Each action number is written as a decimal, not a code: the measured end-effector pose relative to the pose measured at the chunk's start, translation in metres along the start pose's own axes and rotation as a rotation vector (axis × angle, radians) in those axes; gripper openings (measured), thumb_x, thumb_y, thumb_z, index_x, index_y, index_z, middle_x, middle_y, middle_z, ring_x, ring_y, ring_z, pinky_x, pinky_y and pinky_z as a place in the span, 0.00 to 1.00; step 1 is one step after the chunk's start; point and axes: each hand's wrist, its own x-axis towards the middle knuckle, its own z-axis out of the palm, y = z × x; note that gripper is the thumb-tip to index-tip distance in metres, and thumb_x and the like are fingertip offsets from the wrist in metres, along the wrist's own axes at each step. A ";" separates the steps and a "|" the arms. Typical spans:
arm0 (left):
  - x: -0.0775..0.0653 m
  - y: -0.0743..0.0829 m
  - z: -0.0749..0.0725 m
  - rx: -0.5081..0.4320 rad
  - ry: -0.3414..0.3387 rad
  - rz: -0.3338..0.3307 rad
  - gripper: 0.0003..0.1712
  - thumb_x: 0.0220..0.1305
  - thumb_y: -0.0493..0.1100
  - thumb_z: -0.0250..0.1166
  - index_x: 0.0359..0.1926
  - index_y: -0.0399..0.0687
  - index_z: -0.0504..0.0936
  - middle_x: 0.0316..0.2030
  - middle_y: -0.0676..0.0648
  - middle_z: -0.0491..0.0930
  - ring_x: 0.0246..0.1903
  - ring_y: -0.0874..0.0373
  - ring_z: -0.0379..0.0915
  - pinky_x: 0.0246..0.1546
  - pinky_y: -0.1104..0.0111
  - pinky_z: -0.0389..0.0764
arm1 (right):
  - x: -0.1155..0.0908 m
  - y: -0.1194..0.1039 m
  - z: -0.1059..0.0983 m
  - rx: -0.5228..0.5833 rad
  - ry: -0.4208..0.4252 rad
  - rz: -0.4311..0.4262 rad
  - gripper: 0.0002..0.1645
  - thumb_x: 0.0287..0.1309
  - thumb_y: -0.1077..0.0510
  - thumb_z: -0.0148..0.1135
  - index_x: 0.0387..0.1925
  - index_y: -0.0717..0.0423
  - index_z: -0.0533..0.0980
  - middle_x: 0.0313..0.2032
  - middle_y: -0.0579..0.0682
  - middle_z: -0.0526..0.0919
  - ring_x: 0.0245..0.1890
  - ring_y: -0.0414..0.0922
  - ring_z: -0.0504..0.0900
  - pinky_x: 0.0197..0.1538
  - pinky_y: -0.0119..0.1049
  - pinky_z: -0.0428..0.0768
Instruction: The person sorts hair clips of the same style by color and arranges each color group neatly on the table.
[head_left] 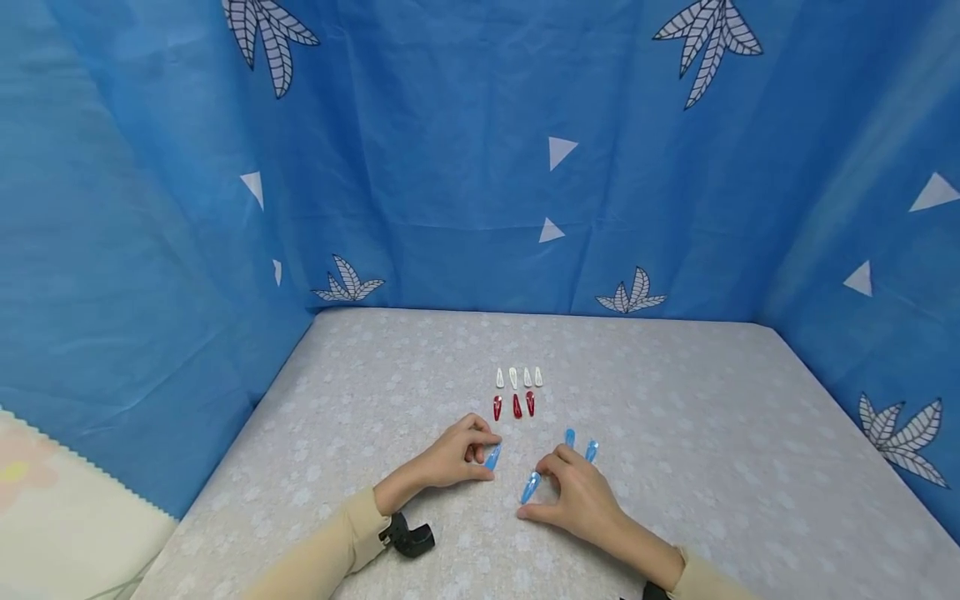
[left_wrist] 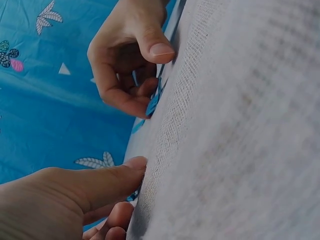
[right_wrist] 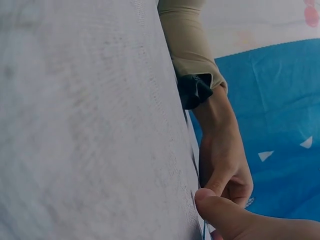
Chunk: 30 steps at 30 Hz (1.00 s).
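Observation:
My left hand (head_left: 456,452) rests low over the cloth, with thumb and index finger at the ends of a blue hair clip (head_left: 492,457), pinching it. In the left wrist view that clip is mostly hidden behind the thumb. To the right, my right hand (head_left: 581,496) reaches around another blue hair clip (head_left: 531,487). Its index finger touches the clip's wide end, while the left wrist view shows its thumb apart from the narrow end. Two more blue clips (head_left: 570,437) (head_left: 592,451) lie just beyond the right hand's knuckles.
Farther back on the pale patterned tablecloth (head_left: 675,400), three red hair clips (head_left: 517,407) form a row. Behind them stands a row of several white hair clips (head_left: 513,377). Blue curtains (head_left: 465,167) enclose the table's back and sides.

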 end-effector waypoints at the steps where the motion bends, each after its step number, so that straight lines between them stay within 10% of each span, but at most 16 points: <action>1: 0.000 0.000 0.000 -0.004 -0.002 -0.001 0.31 0.56 0.40 0.74 0.60 0.35 0.77 0.45 0.47 0.70 0.28 0.68 0.65 0.31 0.78 0.70 | 0.000 0.000 0.000 -0.008 0.007 -0.004 0.34 0.30 0.27 0.76 0.31 0.48 0.80 0.27 0.36 0.68 0.24 0.28 0.58 0.25 0.22 0.64; 30: 0.003 -0.002 -0.001 0.001 -0.026 0.024 0.29 0.55 0.38 0.74 0.58 0.36 0.79 0.47 0.46 0.70 0.28 0.71 0.66 0.30 0.79 0.73 | 0.000 0.004 0.006 -0.072 0.139 -0.136 0.29 0.29 0.34 0.80 0.29 0.47 0.79 0.29 0.36 0.73 0.26 0.27 0.64 0.25 0.22 0.68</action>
